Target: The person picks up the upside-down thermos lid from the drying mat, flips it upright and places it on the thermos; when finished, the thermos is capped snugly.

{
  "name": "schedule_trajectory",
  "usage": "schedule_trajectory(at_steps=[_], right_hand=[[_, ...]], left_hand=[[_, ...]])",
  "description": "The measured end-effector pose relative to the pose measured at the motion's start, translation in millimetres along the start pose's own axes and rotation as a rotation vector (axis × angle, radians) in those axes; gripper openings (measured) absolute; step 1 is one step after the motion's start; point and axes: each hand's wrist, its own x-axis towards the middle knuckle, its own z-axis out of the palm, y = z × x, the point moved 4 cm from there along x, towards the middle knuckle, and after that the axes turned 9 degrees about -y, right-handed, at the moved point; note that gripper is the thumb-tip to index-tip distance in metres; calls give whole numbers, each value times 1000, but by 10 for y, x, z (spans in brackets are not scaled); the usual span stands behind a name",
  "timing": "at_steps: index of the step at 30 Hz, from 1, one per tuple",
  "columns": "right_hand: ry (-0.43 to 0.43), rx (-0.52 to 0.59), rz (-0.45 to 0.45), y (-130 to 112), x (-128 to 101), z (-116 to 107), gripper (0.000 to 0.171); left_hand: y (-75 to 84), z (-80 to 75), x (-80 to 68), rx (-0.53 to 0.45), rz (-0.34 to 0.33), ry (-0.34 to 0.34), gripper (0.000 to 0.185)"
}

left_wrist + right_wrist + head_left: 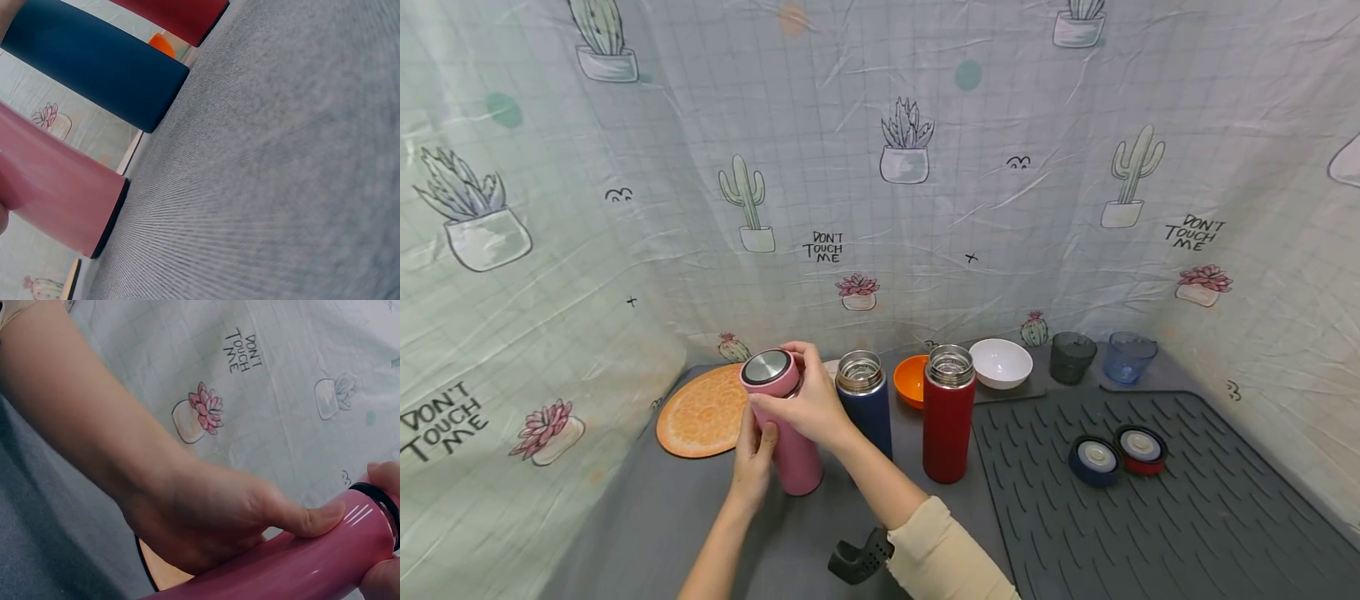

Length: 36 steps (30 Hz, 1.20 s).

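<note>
A pink flask [790,425] stands upright on the grey desk [647,517], near its left part, just right of an orange round mat [700,412]; the left hand [752,462] wraps its fingers around the flask's body low down, gripping it, while the right hand [805,400] curls over the top and grasps the pink lid [769,371] with its steel disc facing up; in the right wrist view the left hand's thumb [312,519] presses flat against the pink wall just below the black seam of the lid. In the left wrist view the flask's base [94,215] rests on the desk, with the dark blue flask [94,65] close beside it.

The dark blue flask [865,404] stands just right of the pink one, uncapped, its steel mouth showing; a red flask [949,417] stands right of that, also uncapped; an orange bowl [912,379] sits behind and between these two. Further right a white bowl [1002,362], a dark tumbler [1071,357] and a blue tumbler [1129,357] line the back edge. A ribbed grey mat [1187,517] covers the right part of the desk; on it lie a blue cap [1095,460] and a red cap [1141,448], touching side by side. A cactus-printed sheet [880,167] hangs behind everything.
</note>
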Motion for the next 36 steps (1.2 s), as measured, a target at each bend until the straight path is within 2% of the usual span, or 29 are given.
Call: schedule_trajectory(at_steps=[5, 9, 13, 19, 22, 27, 33, 36], right_hand=[[-12, 3, 0, 11, 2, 22, 68], [-9, -56, 46, 26, 10, 28, 74], [-35, -103, 97, 18, 11, 26, 76], [-111, 49, 62, 13, 3, 5, 62], [-102, 104, 59, 19, 15, -7, 60], [-81, 100, 75, 31, 26, -15, 65], [-131, 178, 70, 63, 30, -3, 60], [-94, 131, 84, 61, 35, 3, 63]], left_hand=[[-4, -3, -10, -15, -8, -1, 48], [5, 13, -18, -41, -19, -27, 50], [-11, 18, -27, -52, -46, -20, 48], [-9, 10, -17, -46, -41, -12, 46], [-10, 5, -11, -40, -40, -18, 46], [-12, 11, -7, -31, -51, -32, 48], [-8, 9, -14, -35, -28, -31, 48], [-13, 8, -13, -36, -34, -36, 50]])
